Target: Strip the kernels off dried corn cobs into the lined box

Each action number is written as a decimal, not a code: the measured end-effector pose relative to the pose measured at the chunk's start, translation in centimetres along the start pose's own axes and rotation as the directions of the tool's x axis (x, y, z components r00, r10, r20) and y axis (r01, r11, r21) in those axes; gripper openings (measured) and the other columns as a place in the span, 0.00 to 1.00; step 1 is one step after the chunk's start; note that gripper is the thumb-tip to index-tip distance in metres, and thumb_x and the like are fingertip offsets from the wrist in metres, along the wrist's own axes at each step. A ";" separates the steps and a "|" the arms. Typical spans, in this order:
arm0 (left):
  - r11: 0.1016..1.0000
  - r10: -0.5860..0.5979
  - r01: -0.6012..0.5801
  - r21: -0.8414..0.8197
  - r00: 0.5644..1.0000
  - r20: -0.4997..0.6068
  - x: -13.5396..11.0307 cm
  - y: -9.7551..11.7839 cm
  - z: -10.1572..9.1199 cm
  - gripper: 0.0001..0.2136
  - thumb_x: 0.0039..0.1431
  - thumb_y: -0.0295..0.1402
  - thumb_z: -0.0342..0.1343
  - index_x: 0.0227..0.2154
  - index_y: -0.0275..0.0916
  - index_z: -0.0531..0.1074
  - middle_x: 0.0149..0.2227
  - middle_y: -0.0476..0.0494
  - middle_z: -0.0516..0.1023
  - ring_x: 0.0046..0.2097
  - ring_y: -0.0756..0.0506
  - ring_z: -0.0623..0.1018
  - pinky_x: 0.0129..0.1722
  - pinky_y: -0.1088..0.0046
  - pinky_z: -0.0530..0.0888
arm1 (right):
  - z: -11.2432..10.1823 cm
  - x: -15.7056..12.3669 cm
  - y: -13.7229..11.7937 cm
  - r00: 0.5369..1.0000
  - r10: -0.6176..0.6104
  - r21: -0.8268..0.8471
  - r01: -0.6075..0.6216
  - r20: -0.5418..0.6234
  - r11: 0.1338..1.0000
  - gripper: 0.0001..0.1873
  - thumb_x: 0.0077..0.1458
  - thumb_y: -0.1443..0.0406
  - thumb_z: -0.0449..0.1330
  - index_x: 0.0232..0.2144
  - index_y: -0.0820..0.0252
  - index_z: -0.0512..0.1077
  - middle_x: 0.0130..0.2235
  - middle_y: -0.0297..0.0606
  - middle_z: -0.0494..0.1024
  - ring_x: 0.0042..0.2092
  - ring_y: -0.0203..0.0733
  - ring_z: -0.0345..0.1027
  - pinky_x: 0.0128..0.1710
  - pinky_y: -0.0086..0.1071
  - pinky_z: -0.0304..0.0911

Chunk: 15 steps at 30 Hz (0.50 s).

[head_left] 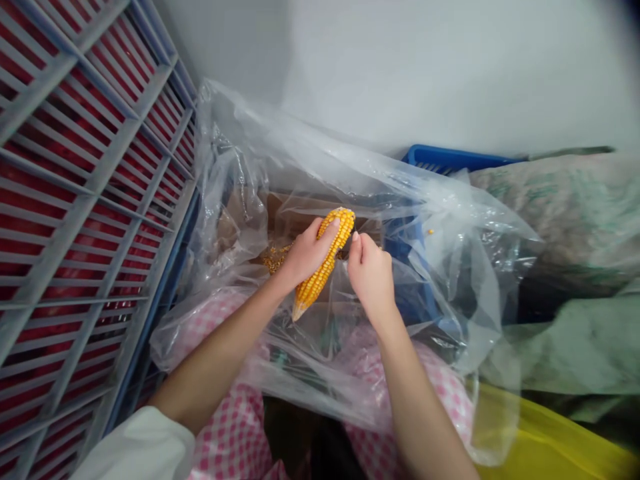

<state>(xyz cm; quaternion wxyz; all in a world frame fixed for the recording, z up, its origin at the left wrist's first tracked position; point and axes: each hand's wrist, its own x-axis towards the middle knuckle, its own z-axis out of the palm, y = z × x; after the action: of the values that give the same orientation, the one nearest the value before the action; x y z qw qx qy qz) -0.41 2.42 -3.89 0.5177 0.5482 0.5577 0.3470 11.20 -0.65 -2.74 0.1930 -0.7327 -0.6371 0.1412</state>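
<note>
An ear of corn (324, 267) with yellow kernels lies tilted in my left hand (309, 252), its pale pointed end toward me. The left thumb presses along the upper part of the cob. Close by on the right is my right hand (371, 270), fingers curled and thumb against the forefinger; whatever may be inside them is hidden. A narrow gap shows between its thumb tip and the cob. Below both hands a clear plastic bag (310, 377) is spread over a box, with loose corn kernels (275, 260) inside.
Stacked plastic crates (95, 193) with red contents rise on the left. A blue basket (460, 160) stands behind the bag on the right. Full sacks (575, 213) and a yellow sheet (555, 433) lie at the right. A white wall (425, 73) closes the back.
</note>
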 end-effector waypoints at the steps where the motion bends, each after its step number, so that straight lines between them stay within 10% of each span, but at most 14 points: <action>1: 0.998 -0.023 0.024 -0.052 0.999 0.023 0.0 -0.1 0.0 0.17 0.57 0.48 0.43 0.31 0.39 0.67 0.27 0.48 0.70 0.32 0.49 0.71 0.35 0.72 0.67 | 0.3 0.0 -0.1 1.000 0.000 -0.027 0.000 -0.003 1.000 0.16 0.60 0.64 0.41 0.27 0.61 0.65 0.20 0.33 0.63 0.20 0.33 0.51 0.24 0.30 0.39; 9: 0.873 -0.270 0.355 -0.334 0.923 0.275 -0.3 0.5 0.0 0.17 0.55 0.49 0.43 0.34 0.41 0.66 0.20 0.51 0.67 0.20 0.51 0.68 0.22 0.73 0.66 | 0.0 0.6 0.1 0.999 -0.028 -0.020 0.029 0.034 0.999 0.16 0.61 0.62 0.41 0.29 0.61 0.66 0.19 0.32 0.62 0.20 0.33 0.52 0.24 0.29 0.40; 15: 0.926 -0.189 0.255 -0.279 0.951 0.243 -0.3 1.2 -0.6 0.19 0.54 0.51 0.45 0.36 0.40 0.68 0.20 0.50 0.69 0.20 0.50 0.70 0.20 0.74 0.66 | -0.3 0.6 1.3 0.989 0.125 0.402 -0.084 -0.077 0.912 0.21 0.61 0.56 0.37 0.28 0.59 0.63 0.23 0.31 0.64 0.24 0.33 0.56 0.26 0.26 0.49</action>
<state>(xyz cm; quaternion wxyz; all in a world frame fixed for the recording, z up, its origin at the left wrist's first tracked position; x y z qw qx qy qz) -0.68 2.44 -2.59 0.6889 0.4278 0.4976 0.3078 12.51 -0.19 -3.07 0.3619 -0.7175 -0.5444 0.2405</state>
